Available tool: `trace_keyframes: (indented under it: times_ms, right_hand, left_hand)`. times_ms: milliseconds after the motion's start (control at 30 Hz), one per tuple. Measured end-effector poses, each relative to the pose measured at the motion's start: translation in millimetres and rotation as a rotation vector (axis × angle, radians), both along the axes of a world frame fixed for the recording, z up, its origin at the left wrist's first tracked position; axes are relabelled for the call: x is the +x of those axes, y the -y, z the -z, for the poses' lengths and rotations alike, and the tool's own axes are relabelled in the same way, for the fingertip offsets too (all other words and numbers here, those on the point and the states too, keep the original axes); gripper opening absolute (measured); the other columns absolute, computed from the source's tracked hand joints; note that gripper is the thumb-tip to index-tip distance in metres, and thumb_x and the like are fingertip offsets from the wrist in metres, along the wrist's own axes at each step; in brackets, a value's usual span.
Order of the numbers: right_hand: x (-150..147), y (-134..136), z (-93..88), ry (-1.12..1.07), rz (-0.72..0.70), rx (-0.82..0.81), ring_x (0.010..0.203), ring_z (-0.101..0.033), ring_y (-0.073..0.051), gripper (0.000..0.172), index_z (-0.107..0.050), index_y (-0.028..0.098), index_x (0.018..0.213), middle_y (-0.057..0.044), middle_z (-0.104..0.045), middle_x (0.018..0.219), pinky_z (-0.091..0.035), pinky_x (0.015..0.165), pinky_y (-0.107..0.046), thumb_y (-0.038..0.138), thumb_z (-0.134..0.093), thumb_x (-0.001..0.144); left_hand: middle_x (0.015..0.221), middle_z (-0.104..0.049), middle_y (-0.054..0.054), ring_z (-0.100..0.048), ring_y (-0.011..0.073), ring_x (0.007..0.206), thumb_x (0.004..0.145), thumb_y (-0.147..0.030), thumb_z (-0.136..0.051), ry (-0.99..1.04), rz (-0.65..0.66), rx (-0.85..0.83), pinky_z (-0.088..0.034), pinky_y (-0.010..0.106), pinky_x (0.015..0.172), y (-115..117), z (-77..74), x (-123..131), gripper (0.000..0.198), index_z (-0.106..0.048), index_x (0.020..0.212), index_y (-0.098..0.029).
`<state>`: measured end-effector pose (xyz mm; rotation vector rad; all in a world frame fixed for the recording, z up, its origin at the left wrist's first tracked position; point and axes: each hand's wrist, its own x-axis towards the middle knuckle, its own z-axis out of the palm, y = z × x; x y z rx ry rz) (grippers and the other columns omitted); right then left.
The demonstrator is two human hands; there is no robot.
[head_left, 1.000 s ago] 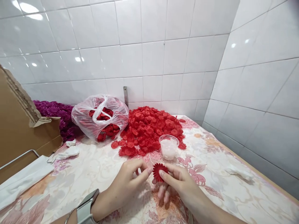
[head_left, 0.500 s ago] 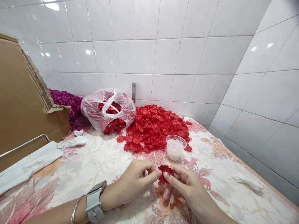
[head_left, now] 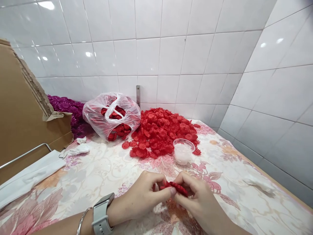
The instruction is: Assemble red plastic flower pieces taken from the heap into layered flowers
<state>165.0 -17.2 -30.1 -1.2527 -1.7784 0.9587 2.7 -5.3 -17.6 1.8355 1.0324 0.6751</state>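
Between my hands is a red artificial flower [head_left: 179, 188], tilted so that its edge faces me. My left hand [head_left: 150, 189] pinches its near left side, the thumb lying across the front. My right hand [head_left: 195, 192] grips the other side with thumb and fingers; some fingertips of both hands are hidden behind the petals. Just beyond the hands stands a clear plastic cup [head_left: 184, 152] with whitish, translucent stuff in it. Behind the cup spreads a heap of red artificial flowers [head_left: 161, 133] of the same kind.
A tied plastic bag [head_left: 95, 119] with red flowers sits left of the heap. Purple flowers [head_left: 66, 106] lie behind a cardboard box [head_left: 22, 107] at the left. Crumpled tissue [head_left: 77, 150] and white paper [head_left: 29, 178] rest on the floral tablecloth [head_left: 102, 169]. Tiled walls [head_left: 171, 55] close off the back and right.
The red flower has tipped from facing me to nearly edge-on. Both hands have closed in around it, with the left thumb now farther across its front. The view has shifted slightly.
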Motion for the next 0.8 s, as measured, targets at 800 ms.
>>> trace_keyframes:
  times_ms: [800]
  right_hand:
    - [5, -10, -3.9, -0.473, 0.115, -0.137, 0.048, -0.058, -0.012, 0.029, -0.055, 0.015, 0.092, -0.004, -0.063, 0.071, -0.049, 0.044, -0.024, 0.041, -0.055, 0.079]
  left_hand:
    - [0.090, -0.064, 0.006, -0.056, 0.0197, 0.084, 0.074, -0.037, -0.055, 0.054, -0.465, 0.243, -0.041, 0.030, 0.073, -49, -5.7, -30, 0.035, -0.058, 0.102, -0.016]
